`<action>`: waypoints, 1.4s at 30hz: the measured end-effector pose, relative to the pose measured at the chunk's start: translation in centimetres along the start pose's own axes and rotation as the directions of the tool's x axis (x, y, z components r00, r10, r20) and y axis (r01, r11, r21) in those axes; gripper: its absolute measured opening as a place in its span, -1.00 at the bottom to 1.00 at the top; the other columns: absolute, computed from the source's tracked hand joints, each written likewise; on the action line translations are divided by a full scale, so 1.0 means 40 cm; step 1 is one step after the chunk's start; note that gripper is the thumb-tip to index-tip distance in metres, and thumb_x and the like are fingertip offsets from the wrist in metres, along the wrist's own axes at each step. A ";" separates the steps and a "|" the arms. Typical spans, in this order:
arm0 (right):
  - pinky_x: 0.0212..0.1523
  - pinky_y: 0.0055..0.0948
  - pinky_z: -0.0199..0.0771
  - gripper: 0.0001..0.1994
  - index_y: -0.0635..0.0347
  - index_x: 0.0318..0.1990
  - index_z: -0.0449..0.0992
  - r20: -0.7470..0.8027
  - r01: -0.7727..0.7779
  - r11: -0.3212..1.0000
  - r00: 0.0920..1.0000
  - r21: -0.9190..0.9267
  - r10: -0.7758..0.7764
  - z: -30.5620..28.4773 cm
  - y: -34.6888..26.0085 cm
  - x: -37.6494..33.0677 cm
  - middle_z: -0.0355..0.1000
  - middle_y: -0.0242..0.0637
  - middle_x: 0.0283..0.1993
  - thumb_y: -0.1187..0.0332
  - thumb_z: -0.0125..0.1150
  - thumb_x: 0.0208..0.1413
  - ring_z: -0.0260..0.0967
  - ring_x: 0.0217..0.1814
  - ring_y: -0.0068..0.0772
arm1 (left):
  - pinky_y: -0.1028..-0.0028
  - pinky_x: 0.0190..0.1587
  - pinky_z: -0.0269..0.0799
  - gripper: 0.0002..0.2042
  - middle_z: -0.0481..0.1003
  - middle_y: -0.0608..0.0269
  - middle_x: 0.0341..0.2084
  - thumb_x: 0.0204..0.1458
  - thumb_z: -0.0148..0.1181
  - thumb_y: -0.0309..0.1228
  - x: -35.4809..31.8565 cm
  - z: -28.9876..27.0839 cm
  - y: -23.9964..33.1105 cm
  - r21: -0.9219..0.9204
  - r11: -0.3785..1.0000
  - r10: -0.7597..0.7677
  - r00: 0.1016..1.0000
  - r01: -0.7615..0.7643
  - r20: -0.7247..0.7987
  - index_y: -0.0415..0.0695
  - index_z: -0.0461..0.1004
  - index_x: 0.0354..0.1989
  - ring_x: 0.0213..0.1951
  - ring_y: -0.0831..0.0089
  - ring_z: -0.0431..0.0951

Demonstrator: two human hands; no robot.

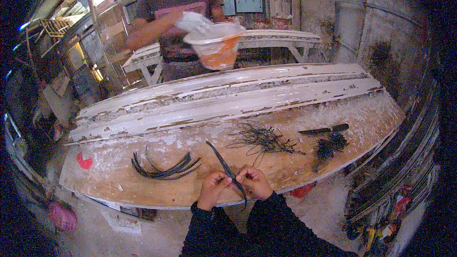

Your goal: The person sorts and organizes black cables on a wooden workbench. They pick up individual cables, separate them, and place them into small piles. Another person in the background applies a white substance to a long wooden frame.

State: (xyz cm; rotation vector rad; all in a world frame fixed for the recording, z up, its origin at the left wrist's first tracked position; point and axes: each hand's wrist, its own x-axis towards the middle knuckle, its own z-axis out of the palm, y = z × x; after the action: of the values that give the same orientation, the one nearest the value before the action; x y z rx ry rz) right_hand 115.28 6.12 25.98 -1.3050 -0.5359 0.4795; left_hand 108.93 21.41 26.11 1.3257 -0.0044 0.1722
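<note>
Between my two hands a dark, narrow strip (220,158) slants up and away, its lower end hanging past the table's near edge. The fingertips of my left hand (214,188) pinch it from one side. My right hand (255,182) pinches it near the same spot from the other side. Left of my hands lies a curved bundle of black strips (166,170). Ahead and to the right is a loose tangle of thin black cord (262,139). Farther right a knife (323,129) with a dark handle rests above a smaller clump of black material (332,145).
The wooden table (109,176) carries long white-coated boards (228,100) along its far side. Across it a person (183,14) with a white-gloved hand holds an orange bucket (216,50). A red piece (84,161) lies at the left. Planks (385,176) are stacked at the right.
</note>
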 end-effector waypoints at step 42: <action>-0.72 -0.61 0.14 -0.87 0.14 -0.44 0.43 -0.020 -0.011 0.993 1.000 -0.116 0.009 0.011 -0.002 0.000 0.31 -0.46 -0.64 0.31 0.06 0.00 0.17 -0.72 -0.70 | 0.54 -0.48 0.41 -0.90 0.38 0.26 -0.60 -0.09 0.04 -0.60 0.001 -0.008 -0.032 0.083 0.994 0.070 0.996 -0.065 -0.059 -0.19 0.25 -0.52 -0.55 0.51 0.44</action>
State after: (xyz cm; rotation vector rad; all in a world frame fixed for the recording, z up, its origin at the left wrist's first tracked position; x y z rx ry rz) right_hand 115.02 6.43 26.14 -1.4226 -0.5473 0.4485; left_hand 109.11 21.44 24.80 1.4015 0.0100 0.2726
